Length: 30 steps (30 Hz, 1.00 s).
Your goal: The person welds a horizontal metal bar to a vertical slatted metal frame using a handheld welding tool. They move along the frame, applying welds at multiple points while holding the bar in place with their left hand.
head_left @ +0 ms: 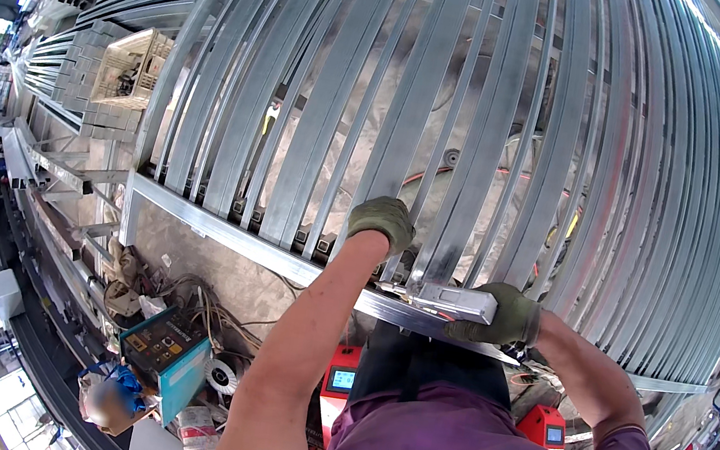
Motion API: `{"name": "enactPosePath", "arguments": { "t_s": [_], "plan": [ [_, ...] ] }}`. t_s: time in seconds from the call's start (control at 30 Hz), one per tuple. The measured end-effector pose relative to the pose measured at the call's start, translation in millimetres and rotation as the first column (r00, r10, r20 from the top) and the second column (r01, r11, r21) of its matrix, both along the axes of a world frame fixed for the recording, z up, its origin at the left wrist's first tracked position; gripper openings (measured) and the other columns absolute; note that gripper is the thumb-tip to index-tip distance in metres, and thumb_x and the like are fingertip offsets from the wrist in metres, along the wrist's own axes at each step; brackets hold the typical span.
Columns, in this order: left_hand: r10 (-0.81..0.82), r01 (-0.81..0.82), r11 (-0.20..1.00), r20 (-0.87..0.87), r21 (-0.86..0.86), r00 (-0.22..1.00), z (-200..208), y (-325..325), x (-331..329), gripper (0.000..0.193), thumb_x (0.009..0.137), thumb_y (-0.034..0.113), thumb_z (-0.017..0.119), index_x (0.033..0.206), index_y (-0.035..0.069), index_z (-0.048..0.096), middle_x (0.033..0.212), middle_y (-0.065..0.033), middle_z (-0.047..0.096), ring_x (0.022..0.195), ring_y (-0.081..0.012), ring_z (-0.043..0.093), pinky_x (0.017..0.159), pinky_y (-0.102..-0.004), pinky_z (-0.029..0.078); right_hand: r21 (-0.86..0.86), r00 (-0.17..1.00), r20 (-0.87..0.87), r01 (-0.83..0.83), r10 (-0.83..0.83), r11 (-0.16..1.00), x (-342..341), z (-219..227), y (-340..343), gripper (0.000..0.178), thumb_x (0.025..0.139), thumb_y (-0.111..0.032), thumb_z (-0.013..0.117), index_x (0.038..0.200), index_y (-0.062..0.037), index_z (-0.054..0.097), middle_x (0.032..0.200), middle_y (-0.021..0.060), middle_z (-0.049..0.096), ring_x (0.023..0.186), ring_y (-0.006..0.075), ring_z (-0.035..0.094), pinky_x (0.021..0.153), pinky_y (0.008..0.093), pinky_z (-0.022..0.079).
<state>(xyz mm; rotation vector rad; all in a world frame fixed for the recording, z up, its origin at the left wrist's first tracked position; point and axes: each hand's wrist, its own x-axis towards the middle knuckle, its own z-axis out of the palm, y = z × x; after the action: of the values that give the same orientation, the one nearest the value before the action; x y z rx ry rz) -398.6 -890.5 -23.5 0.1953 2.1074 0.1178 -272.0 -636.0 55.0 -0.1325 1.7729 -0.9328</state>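
Observation:
My left hand (383, 221), in a green work glove, is closed over the near end of a flat-sided galvanised steel tube (403, 134). My right hand (506, 316), gloved the same way, grips a silver, box-bodied welding gun (458, 303). The gun's narrow nozzle points left, low over the near cross rail (237, 237), close to where a tube's end meets it. I cannot tell whether the nozzle touches the metal. Wide and narrow tubes run side by side away from me, with gaps between them. My left fingertips are partly hidden.
A cream plastic crate (134, 68) rests on stacked tubes at the left. Below the rail stand a teal-sided box (181, 375), red machines with small screens (544, 428), and loose cables (221, 316). More long tubes (701, 183) lie closely packed at right.

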Motion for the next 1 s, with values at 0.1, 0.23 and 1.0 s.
{"name": "enactPosePath", "arguments": {
  "t_s": [0.1,0.23,1.0],
  "plan": [
    [0.005,-0.005,1.0,-0.01,0.004,1.0,3,1,-2,0.049,0.105,0.05,0.066,0.13,0.01,0.079,0.137,-0.016,0.076,0.129,-0.033,0.071,0.111,-0.0465,0.056,0.021,0.999,0.006,-0.053,0.053,0.998,2,-20,1,0.066,0.082,-0.064,0.09,0.126,-0.0157,0.081,0.11,0.0133,0.083,0.104,0.0324,0.08,0.094,0.0418,0.063],
    [0.011,-0.011,1.0,0.023,-0.02,1.0,2,2,-4,0.048,0.105,0.051,0.066,0.127,0.01,0.081,0.134,-0.0163,0.077,0.127,-0.033,0.073,0.109,-0.0461,0.057,-0.004,0.998,0.034,-0.059,0.059,0.998,7,-38,6,0.07,0.08,-0.067,0.091,0.127,-0.0168,0.081,0.111,0.0134,0.083,0.105,0.033,0.08,0.096,0.0412,0.063],
    [0.093,-0.093,0.996,-0.045,0.0,0.995,4,0,6,0.046,0.106,0.048,0.066,0.126,0.01,0.082,0.136,-0.0155,0.076,0.126,-0.0322,0.074,0.107,-0.0453,0.059,0.006,0.989,-0.054,-0.137,0.137,0.991,-3,-24,3,0.071,0.083,-0.066,0.089,0.128,-0.0119,0.079,0.11,0.0162,0.082,0.105,0.0363,0.08,0.093,0.0449,0.063]
  ]
}}
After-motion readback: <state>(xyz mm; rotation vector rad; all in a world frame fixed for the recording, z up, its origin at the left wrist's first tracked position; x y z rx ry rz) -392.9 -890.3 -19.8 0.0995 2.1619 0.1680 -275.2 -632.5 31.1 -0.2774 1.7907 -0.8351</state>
